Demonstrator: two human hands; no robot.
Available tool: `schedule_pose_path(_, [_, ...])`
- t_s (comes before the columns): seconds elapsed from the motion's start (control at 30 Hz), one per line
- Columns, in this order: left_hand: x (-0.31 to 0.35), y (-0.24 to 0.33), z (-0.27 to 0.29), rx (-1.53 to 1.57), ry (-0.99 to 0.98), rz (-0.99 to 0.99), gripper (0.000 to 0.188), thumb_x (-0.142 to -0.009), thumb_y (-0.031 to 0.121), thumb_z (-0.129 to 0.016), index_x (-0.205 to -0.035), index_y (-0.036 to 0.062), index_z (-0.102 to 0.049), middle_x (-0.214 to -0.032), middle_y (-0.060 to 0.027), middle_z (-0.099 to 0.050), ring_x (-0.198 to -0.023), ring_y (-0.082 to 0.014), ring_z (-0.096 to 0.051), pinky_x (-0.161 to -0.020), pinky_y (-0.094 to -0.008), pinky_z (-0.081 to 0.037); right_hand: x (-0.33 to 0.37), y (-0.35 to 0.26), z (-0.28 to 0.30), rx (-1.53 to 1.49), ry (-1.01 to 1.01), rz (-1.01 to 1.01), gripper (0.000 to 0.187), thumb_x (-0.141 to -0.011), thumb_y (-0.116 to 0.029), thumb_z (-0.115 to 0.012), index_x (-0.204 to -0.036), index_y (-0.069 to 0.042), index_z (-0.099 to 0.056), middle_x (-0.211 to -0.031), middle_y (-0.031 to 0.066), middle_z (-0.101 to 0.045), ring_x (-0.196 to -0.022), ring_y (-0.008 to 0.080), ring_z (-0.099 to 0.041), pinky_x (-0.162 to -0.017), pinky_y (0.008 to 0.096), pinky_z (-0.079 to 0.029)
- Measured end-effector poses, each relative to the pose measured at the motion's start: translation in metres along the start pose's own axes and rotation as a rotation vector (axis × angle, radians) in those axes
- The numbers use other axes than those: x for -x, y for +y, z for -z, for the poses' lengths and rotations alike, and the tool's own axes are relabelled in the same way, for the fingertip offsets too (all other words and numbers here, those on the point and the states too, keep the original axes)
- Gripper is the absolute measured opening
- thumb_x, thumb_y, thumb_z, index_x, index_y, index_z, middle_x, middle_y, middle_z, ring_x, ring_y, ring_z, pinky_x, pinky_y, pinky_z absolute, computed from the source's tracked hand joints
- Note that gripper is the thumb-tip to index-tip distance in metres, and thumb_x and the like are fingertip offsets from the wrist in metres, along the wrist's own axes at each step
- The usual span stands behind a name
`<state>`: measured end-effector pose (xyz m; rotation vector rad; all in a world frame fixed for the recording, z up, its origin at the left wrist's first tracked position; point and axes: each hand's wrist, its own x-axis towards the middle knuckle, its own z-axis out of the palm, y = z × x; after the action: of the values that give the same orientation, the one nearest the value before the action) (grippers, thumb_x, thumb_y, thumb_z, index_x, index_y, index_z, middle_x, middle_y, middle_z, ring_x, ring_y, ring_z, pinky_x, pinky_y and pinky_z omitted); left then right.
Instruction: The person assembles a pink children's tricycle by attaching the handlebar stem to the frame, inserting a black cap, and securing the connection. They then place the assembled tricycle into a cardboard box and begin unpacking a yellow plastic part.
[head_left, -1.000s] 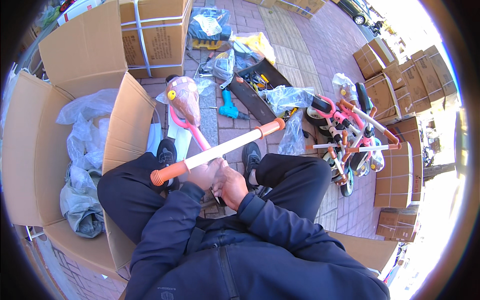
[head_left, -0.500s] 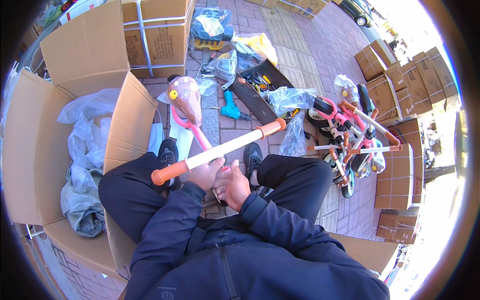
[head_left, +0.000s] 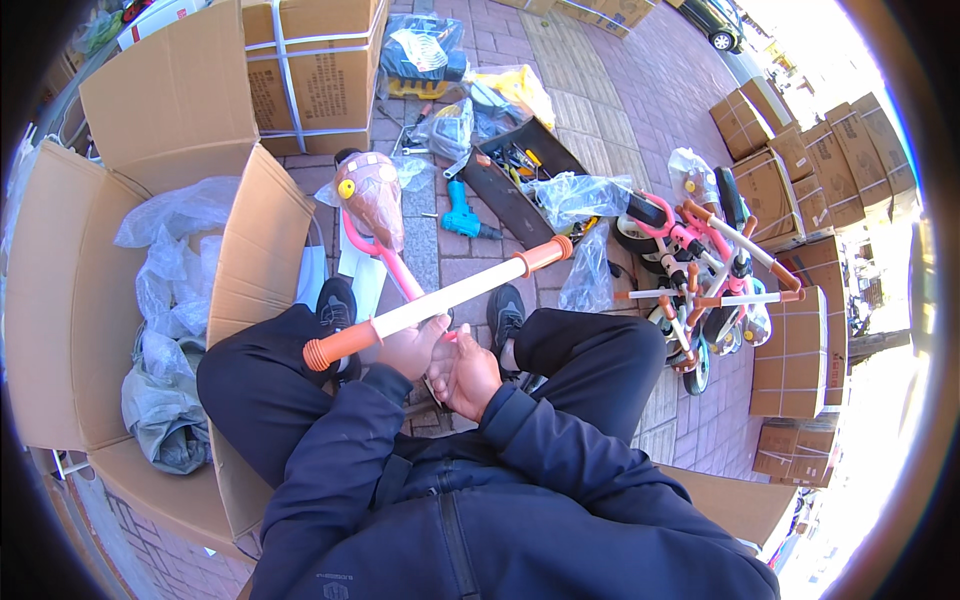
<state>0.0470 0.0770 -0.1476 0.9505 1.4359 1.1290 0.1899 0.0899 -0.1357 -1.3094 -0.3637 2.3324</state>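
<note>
Between my knees stands a child's balance bike with a pink stem (head_left: 401, 273), a bagged brown animal head (head_left: 374, 195) at its far end, and a white handlebar (head_left: 450, 297) with orange grips slanting across my lap. Just under the bar, my left hand (head_left: 408, 350) is closed round a part of the bike that its fingers and the bar mostly hide. On the near side of it, my right hand (head_left: 470, 375) has curled fingers, with the thumb and fingertips pinching a small pink-red piece (head_left: 450, 337). What lies beneath both hands is hidden.
An open carton (head_left: 60, 300) with plastic wrap inside stands at my left. Ahead lie a teal power drill (head_left: 461, 212), a tool tray (head_left: 515, 205) and bagged parts (head_left: 425, 50). Several pink bikes (head_left: 700, 270) crowd the right, before stacked cartons (head_left: 790, 350).
My right hand's thumb and fingers have drawn in on the small pink-red piece; the thumb stood straighter before. My left hand and the handlebar stay in place.
</note>
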Motion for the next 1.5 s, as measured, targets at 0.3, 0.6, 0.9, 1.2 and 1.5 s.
schedule_pose_path(0.3, [-0.0020,-0.0030,0.0000,-0.073,0.014,-0.088,0.038,-0.102,0.032,-0.064,-0.121,-0.0008,-0.063,-0.092,-0.0074,-0.069,-0.082,-0.0135,-0.066,-0.072,-0.0315,-0.052,-0.0018,-0.0009,0.0025,0.024,0.003,-0.019,0.060,-0.109,-0.058,-0.027,-0.103,-0.006,-0.056,-0.070,0.0088,-0.062,-0.054,0.0187,-0.058,-0.046,0.0284,-0.047])
schedule_pose_path(0.6, [0.0021,0.0056,-0.0026,0.023,-0.006,-0.011,0.037,-0.103,0.030,-0.063,-0.123,-0.0013,-0.061,-0.092,-0.0079,-0.068,-0.081,-0.0119,-0.064,-0.070,-0.0299,-0.052,0.0012,-0.0012,-0.0032,0.064,0.092,0.030,0.061,-0.109,-0.057,-0.029,-0.098,-0.006,-0.059,-0.069,0.0077,-0.061,-0.051,0.0177,-0.055,-0.044,0.0285,-0.044])
schedule_pose_path(0.9, [-0.0008,-0.0017,-0.0005,-0.008,-0.015,-0.061,0.035,-0.103,0.027,-0.063,-0.125,0.0000,-0.060,-0.098,-0.0056,-0.068,-0.086,-0.0139,-0.063,-0.077,-0.0308,-0.052,-0.0010,-0.0002,-0.0027,0.163,0.107,0.102,0.057,-0.110,-0.055,-0.026,-0.098,-0.008,-0.057,-0.068,0.0062,-0.058,-0.049,0.0186,-0.052,-0.045,0.0301,-0.042])
schedule_pose_path(1.2, [-0.0004,-0.0008,-0.0028,-0.046,0.022,-0.085,0.035,-0.102,0.028,-0.064,-0.121,-0.0004,-0.064,-0.097,-0.0068,-0.070,-0.087,-0.0152,-0.065,-0.080,-0.0316,-0.052,-0.0008,-0.0016,-0.0005,0.141,0.100,0.103,0.057,-0.109,-0.057,-0.030,-0.095,-0.009,-0.057,-0.069,0.0064,-0.060,-0.051,0.0177,-0.053,-0.044,0.0290,-0.041])
schedule_pose_path(1.5, [-0.0015,-0.0008,-0.0019,-0.076,0.022,-0.177,0.035,-0.103,0.029,-0.062,-0.122,-0.0004,-0.062,-0.094,-0.0073,-0.069,-0.085,-0.0172,-0.064,-0.080,-0.0334,-0.053,0.0037,-0.0058,-0.0055,0.187,0.104,0.110,0.056,-0.109,-0.055,-0.034,-0.093,-0.007,-0.059,-0.067,0.0072,-0.060,-0.050,0.0170,-0.055,-0.042,0.0284,-0.042])
